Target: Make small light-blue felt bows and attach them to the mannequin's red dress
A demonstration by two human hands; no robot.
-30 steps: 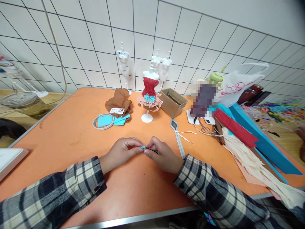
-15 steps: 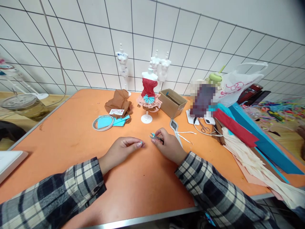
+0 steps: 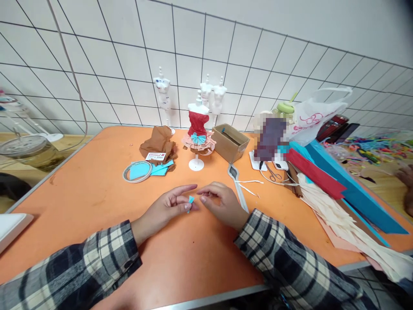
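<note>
My left hand [image 3: 167, 206] pinches a small folded piece of bright blue paper [image 3: 191, 200] between thumb and fingers, its index finger stretched above it. Just to the right, my right hand [image 3: 222, 203] is curled with thumb and fingertips close together, pointing at the blue piece but apart from it. What its fingers hold, if anything, is hidden. Beyond both hands a small dress form [image 3: 197, 125] stands upright on a white base, wearing a red bodice, a ruffled pink and brown skirt and a blue bow [image 3: 198, 138] at the waist.
At the left lie brown crepe paper [image 3: 158, 140], blue paper [image 3: 163, 168] and a tape roll [image 3: 124, 174]. A cardboard box [image 3: 230, 144] stands beside the dress form. Scissors [image 3: 274, 174], a cable and paper strips [image 3: 325, 200] crowd the right. White mannequins [image 3: 163, 88] stand behind.
The dark-handled tool with pointed metal blades, and the blue scrap with it, no longer show at my right hand, which came back toward my left. More of the blue piece shows in my left hand.
</note>
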